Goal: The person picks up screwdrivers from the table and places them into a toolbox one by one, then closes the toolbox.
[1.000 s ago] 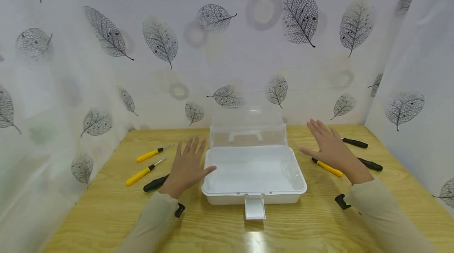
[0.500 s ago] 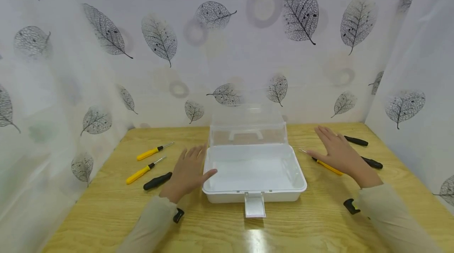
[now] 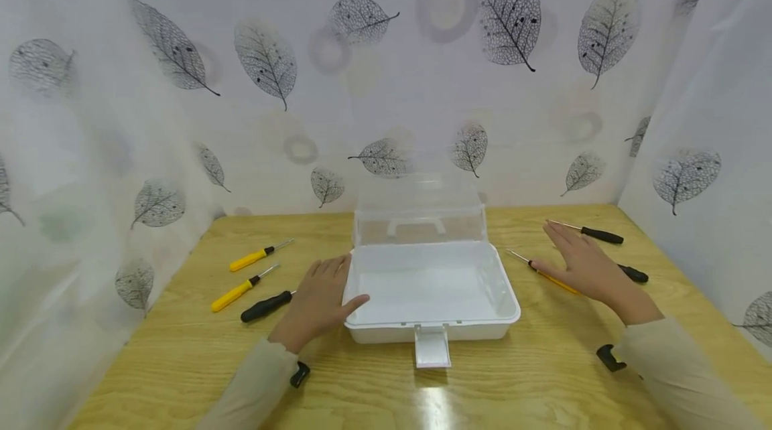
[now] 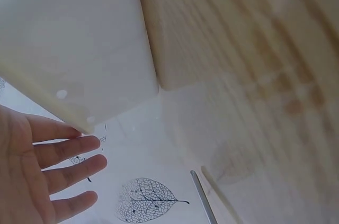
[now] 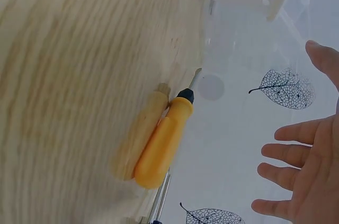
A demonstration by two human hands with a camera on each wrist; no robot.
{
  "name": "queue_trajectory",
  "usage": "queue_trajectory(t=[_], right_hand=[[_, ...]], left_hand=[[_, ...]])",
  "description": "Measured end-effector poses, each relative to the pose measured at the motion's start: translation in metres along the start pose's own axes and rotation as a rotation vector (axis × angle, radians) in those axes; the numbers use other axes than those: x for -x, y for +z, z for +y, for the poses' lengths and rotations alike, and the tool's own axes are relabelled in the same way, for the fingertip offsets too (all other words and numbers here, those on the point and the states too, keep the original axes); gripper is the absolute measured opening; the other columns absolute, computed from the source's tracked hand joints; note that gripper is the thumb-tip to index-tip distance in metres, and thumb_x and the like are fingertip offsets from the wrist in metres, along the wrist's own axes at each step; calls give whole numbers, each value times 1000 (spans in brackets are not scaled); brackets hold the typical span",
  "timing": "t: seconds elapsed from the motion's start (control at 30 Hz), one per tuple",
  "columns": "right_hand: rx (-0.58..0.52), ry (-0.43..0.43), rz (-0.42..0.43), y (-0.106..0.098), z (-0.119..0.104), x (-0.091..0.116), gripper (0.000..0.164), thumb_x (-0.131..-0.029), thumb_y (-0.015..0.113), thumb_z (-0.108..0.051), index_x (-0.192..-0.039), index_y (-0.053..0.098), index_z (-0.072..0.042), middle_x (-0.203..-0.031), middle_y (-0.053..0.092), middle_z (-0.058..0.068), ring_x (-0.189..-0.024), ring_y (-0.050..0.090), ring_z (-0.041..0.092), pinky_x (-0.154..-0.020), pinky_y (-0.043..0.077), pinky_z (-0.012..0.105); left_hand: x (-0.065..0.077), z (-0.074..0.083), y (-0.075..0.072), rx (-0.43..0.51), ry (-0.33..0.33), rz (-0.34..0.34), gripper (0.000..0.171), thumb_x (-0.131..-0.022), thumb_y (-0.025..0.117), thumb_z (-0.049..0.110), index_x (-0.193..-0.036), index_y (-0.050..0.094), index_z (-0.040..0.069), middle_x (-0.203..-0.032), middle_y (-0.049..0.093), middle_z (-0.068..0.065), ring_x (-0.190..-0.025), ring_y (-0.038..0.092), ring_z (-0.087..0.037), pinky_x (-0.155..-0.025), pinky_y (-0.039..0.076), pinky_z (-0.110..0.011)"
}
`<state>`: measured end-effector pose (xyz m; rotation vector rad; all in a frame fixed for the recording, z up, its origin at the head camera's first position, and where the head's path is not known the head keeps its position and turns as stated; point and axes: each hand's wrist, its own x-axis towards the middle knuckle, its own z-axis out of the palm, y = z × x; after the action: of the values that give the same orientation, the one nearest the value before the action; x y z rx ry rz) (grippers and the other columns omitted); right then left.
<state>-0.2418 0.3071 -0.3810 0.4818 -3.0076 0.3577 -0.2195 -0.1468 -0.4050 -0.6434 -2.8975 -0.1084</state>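
Note:
A white plastic toolbox [image 3: 482, 333] stands in the middle of the table, its clear lid [image 3: 419, 229] raised at the back and its front latch [image 3: 432, 349] hanging down. My left hand [image 3: 315, 303] is at the box's left side with fingers extended; in the left wrist view a fingertip is right at the rim corner. Over on the right, my right hand [image 3: 590, 274] hovers with spread fingers above a yellow-handled screwdriver [image 5: 164, 142], partly covering it in the head view. The right hand holds nothing.
Left of the box lie two yellow screwdrivers [image 3: 250, 259] and a black-handled one [image 3: 265, 307]. Two black-handled screwdrivers [image 3: 603, 236] lie at the right, one partly behind the right hand. Leaf-printed curtain [image 3: 416, 82] encloses the wooden table [image 3: 362, 390] at the back and sides.
My right hand has moved right and lower, away from the box. My left hand has lowered toward the box's left rim, uncovering more of the black screwdriver. The tools and box stay put.

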Motion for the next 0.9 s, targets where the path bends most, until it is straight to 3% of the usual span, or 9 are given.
queue_trajectory(t=[0.17, 0.5, 0.9], right_hand=[[-7, 11, -26, 0, 5, 3, 84, -90, 55, -50, -145, 25, 6, -147, 28, 32, -132, 27, 51, -104, 22, 66], [33, 5, -84, 4, 20, 7, 63, -89, 60, -41, -128, 52, 8, -127, 53, 32, -116, 49, 50, -93, 41, 61], [-22, 16, -186, 13, 33, -1, 50, -87, 65, -28, -119, 58, 9, -116, 62, 27, -99, 61, 40, -80, 51, 51]], left_hand=[[3, -2, 0, 1, 15, 0, 84, -89, 47, 59, -143, 34, -4, -143, 44, -18, -131, 42, -34, -111, 31, -49], [2, -2, -2, -4, 52, -45, 91, -87, 47, 63, -143, 31, -6, -144, 42, -20, -131, 42, -35, -110, 32, -50], [5, -4, -5, 16, 41, -109, 102, -80, 49, 71, -145, 27, -6, -147, 37, -20, -133, 38, -37, -111, 30, -49]])
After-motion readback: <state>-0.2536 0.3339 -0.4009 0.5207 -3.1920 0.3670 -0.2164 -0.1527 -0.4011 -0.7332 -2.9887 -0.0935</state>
